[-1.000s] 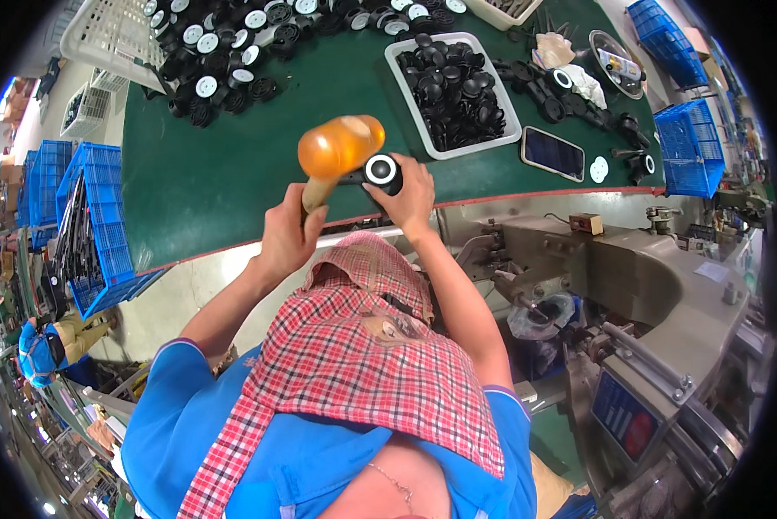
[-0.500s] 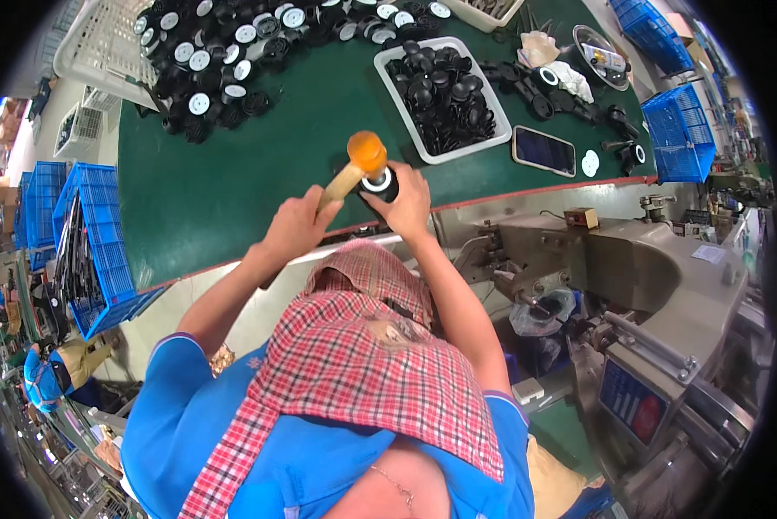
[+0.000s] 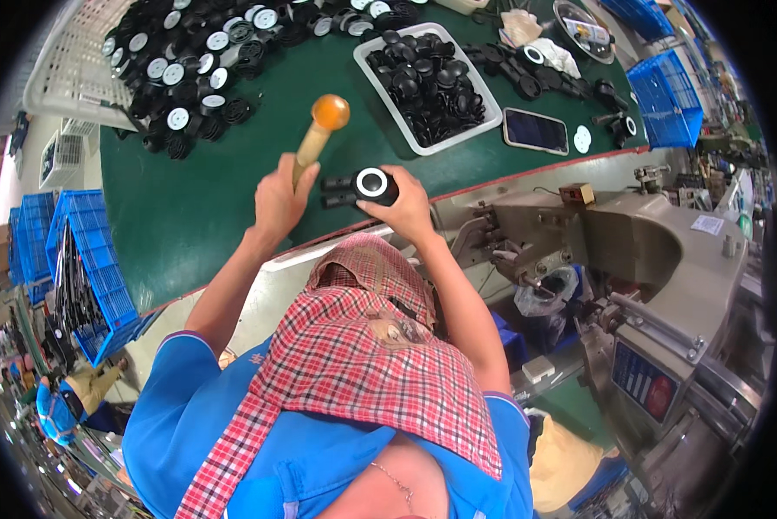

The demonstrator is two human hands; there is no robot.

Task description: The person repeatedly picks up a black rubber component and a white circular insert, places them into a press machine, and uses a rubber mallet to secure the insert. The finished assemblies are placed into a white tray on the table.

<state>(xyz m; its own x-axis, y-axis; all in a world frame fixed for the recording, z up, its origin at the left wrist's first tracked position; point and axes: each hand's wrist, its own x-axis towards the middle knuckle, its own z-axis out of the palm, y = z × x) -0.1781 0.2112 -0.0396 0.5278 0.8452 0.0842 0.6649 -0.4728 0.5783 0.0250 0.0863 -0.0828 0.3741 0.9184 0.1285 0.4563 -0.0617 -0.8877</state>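
Where visible, black part [image 3: 369,183] between fingers [image 3: 407,181].

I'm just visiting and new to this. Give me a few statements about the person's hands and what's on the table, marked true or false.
1. The left hand holds a mallet by its handle. True.
2. The right hand is on a black part with a white ring. True.
3. The mallet's head is resting on that ring. False: the orange head is apart from it, up and to the left in the picture.
4. A phone lies on the green table, to the right of a white tray. True.
5. The tray is filled with orange pieces. False: the pieces in it are black.
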